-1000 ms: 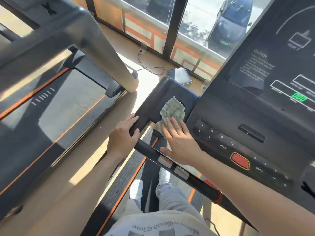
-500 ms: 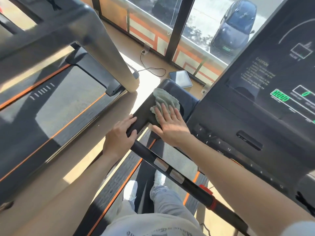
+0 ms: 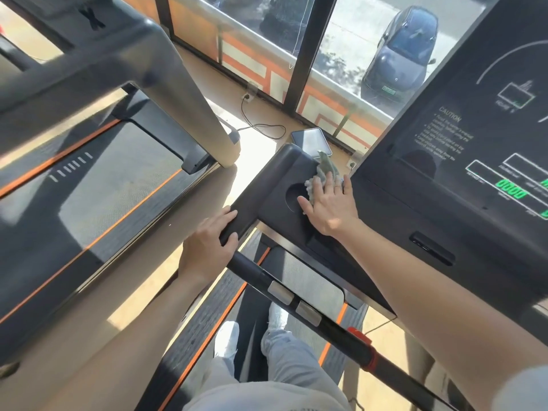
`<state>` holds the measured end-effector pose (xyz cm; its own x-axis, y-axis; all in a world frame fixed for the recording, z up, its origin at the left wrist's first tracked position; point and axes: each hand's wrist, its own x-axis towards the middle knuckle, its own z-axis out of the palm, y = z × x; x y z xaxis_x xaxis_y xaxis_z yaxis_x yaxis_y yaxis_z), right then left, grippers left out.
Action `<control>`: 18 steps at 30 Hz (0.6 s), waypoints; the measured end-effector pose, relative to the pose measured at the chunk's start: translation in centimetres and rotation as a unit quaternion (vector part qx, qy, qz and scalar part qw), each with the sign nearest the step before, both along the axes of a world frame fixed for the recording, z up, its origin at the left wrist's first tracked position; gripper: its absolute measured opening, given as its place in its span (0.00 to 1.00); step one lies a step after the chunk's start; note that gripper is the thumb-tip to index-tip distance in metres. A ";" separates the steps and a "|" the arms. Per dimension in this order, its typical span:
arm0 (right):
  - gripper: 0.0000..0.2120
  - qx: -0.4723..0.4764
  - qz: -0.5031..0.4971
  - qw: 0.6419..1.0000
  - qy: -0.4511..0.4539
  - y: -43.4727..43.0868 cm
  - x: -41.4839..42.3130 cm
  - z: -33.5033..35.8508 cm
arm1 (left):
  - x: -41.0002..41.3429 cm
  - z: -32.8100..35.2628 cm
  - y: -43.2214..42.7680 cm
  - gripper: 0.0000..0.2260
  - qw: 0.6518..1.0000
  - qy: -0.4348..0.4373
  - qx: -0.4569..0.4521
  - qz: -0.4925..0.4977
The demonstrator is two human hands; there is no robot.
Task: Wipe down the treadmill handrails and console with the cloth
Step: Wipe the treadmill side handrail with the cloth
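A pale green cloth lies crumpled on the black left wing of the treadmill console, beside a round cup recess. My right hand presses flat on the cloth, fingers spread, close to the edge of the dark display panel. My left hand grips the near corner of that wing, where the black front handrail with its two silver pads joins it.
A second treadmill with a grey upright and an orange-striped belt stands to the left. A tablet and a cable lie on the floor by the window. My feet stand on the belt below.
My right hand has slid the cloth away from me along the console wing, from its near edge up towards the far corner by the display. My left hand has kept its grip.
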<state>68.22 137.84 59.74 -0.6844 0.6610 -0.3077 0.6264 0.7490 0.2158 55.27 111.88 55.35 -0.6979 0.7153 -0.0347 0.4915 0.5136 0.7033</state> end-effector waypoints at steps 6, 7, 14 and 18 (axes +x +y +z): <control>0.35 -0.024 0.000 1.000 -0.014 0.0 0.5 -0.3 | 0.0 0.1 0.0 0.21 1.000 -0.004 0.003 -0.005; 0.34 -0.027 0.019 0.999 0.000 -0.7 1.4 -0.6 | 0.0 0.2 0.0 0.21 1.000 -0.003 0.006 -0.005; 0.33 -0.051 0.104 0.990 0.080 -9.2 4.5 -2.2 | -0.2 0.1 0.0 0.21 1.000 -0.001 0.012 -0.008; 0.26 -0.150 0.199 0.961 0.122 -10.8 3.5 -1.2 | -0.4 0.1 -0.1 0.22 1.000 0.002 0.013 -0.013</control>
